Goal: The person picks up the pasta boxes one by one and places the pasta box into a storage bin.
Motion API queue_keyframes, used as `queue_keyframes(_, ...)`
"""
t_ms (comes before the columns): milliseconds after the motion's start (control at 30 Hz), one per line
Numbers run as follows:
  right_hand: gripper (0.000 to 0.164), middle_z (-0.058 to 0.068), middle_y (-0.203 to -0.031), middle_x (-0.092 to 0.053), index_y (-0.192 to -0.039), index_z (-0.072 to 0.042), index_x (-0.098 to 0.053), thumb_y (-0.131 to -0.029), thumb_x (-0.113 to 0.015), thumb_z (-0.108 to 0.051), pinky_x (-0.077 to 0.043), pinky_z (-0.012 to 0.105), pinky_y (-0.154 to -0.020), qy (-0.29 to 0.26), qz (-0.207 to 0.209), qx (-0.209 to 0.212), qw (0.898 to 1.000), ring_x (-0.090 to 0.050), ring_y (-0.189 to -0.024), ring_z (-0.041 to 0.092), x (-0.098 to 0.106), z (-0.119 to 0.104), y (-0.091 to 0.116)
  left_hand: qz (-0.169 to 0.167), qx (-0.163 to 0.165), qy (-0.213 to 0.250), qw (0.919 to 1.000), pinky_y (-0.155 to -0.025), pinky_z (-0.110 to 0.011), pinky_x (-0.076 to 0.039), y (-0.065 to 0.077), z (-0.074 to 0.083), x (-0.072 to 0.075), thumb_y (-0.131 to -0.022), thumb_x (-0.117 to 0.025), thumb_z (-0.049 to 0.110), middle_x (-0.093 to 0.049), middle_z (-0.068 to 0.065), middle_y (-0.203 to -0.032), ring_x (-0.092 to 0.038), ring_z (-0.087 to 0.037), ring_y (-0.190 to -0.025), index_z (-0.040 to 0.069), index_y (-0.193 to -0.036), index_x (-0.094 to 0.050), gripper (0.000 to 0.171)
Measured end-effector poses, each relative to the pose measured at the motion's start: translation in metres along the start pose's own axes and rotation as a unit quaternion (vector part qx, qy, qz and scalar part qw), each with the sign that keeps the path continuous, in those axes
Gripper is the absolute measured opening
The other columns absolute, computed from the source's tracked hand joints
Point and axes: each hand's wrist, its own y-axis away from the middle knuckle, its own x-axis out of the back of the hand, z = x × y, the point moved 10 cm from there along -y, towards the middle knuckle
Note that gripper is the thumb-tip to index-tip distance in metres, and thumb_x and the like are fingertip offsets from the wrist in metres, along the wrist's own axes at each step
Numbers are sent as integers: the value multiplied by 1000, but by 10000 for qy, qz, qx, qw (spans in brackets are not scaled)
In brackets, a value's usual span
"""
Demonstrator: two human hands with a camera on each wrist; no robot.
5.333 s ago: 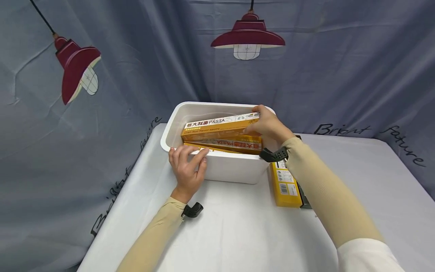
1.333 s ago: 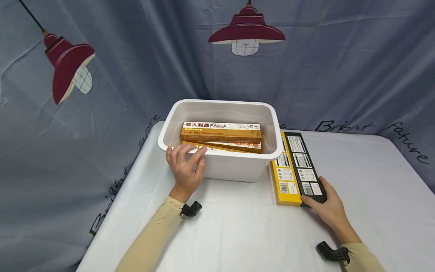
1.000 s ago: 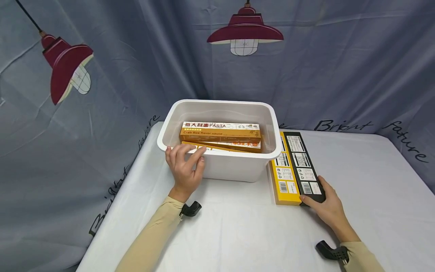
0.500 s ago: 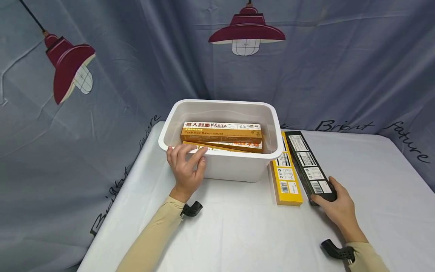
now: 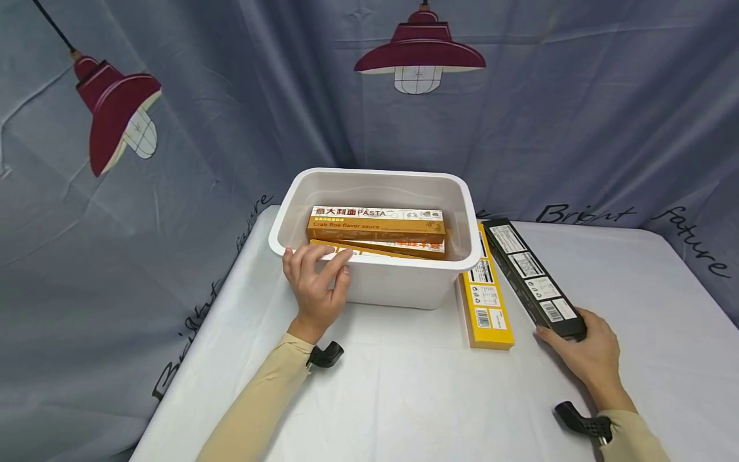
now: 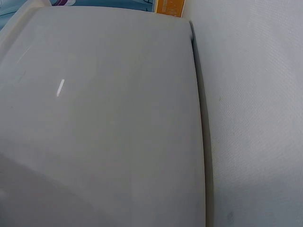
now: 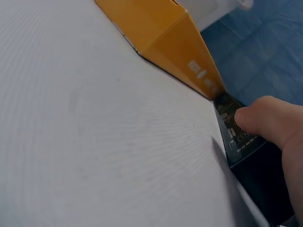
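My right hand (image 5: 597, 350) grips the near end of a long black box (image 5: 534, 279) with white label panels, thumb on its left side. In the right wrist view the thumb (image 7: 265, 118) presses the printed side of that box. A yellow box (image 5: 487, 301) with similar labels lies just left of it, the two apart at their near ends. My left hand (image 5: 316, 289) holds the front rim of a white plastic bin (image 5: 392, 282), fingers hooked over it. Inside lie several orange pasta boxes, the uppermost pasta box (image 5: 375, 224) reading "Crab Roe flavor sauce".
A white cloth (image 5: 416, 391) covers the table. Behind it hangs a blue-grey curtain (image 5: 260, 96) printed with red lamps and lettering. The yellow box's far end sits close against the bin's right side.
Earlier my right hand set the crab roe pasta box in the bin. Since then it has taken the black box and swung its near end rightward, away from the yellow box. The left hand stays put.
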Motion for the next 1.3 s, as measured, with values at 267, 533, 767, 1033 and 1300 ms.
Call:
queue_keyframes(267, 94, 38, -141, -43, -148, 11, -36, -79, -78, -38, -32, 65, -105, 31, 82, 74, 9999, -41, -128, 53, 1, 3, 0, 21, -26, 37, 10000, -119, -44, -13, 0, 0, 0, -89, -62, 12, -62, -13, -99, -49, -33, -107, 12, -100, -79, 20)
queue_keyframes(533, 94, 38, -146, -42, -148, 9, -39, -79, -77, -42, -30, 65, -110, 55, 174, -68, 9998, -39, -134, 53, 3, 4, 0, 48, -28, 43, 10000, -120, -44, -13, -1, 0, -1, -89, -62, 11, -62, -14, -100, -49, -33, -107, 12, -100, -79, 21)
queue_keyframes(767, 93, 28, -157, -38, -155, -2, -37, -79, -80, -32, -31, 61, -116, -1003, 414, -924, 9898, -39, -142, 46, 10, 20, 3, 55, -16, 52, 10000, -119, -45, -14, 0, -1, -1, -88, -62, 10, -62, -13, -99, -49, -33, -106, 12, -99, -79, 21)
queue_keyframes(1033, 88, 15, -158, -44, -156, -13, -39, -81, -81, -29, -35, 23, -112, -1464, 687, -1327, 9779, -44, -139, 30, 10, 31, 7, 22, -1, 43, 10000, -119, -45, -14, 1, -1, -1, -88, -62, 10, -62, -13, -100, -49, -34, -107, 13, -100, -79, 21)
queue_keyframes(1300, 86, 15, -147, -51, -153, -10, -42, -79, -83, -25, -39, 9, -90, -1602, 835, -1318, 9747, -50, -118, 11, 13, 31, 6, 24, 5, 0, 10000, -120, -44, -13, 1, -2, -1, -87, -62, 11, -62, -13, -100, -49, -33, -107, 13, -100, -79, 21)
